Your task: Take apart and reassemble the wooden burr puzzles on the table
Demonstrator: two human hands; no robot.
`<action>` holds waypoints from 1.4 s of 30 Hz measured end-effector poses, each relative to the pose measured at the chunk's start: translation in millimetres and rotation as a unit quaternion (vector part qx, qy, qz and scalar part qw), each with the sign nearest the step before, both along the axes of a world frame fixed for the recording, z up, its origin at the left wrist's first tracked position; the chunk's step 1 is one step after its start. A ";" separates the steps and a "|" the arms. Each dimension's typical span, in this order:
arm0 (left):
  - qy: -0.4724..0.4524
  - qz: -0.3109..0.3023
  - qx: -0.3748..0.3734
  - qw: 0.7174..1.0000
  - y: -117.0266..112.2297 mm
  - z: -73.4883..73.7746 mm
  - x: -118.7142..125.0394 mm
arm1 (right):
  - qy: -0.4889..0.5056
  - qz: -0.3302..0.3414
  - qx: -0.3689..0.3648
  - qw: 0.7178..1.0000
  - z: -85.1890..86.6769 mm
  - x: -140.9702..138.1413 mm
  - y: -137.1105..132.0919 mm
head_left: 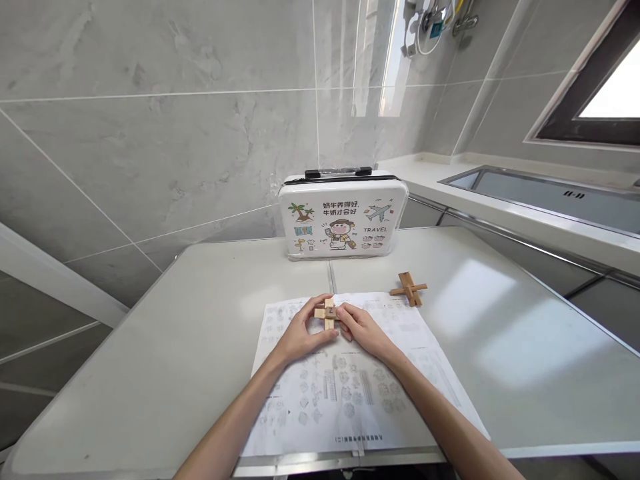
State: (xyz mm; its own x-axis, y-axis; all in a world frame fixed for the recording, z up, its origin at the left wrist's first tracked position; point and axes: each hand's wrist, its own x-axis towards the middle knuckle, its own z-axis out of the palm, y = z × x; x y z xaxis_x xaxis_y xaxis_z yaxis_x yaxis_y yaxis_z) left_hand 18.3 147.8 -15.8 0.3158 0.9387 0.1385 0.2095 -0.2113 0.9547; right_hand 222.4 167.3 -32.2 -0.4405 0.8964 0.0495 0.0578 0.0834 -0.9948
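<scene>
A small cross-shaped wooden burr puzzle [329, 304], with pale bars and a browner block marked like a "Z", is held between both hands over the printed sheet [320, 420]. My left hand [301, 333] spans it from the left, index finger at the far end and thumb at the near end. From the right, my right hand [364, 328] pinches the brown block's side between thumb and fingers; the fingertips are partly hidden. A second, darker brown wooden cross puzzle [409, 289] lies by the sheet's far right corner, apart from both hands.
A white cartoon-printed case [344, 220] stands at the back of the white folding table [200, 320], against the grey tiled wall [200, 153]. To the right runs a counter with a sink [545, 190]. The table's front edge lies under my forearms.
</scene>
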 end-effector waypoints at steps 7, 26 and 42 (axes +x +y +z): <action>-0.040 -0.010 -0.003 0.999 6.1 -7.0 -2.1 | 0.086 0.017 -0.057 0.994 -2.0 -2.0 5.9; -0.035 0.082 -0.055 0.995 8.1 -0.9 -2.1 | 0.494 -0.159 -0.274 0.810 -32.3 19.8 41.3; 0.005 0.077 -0.046 0.996 7.1 -1.9 0.3 | 0.500 -0.136 -0.318 0.794 -15.1 11.4 31.1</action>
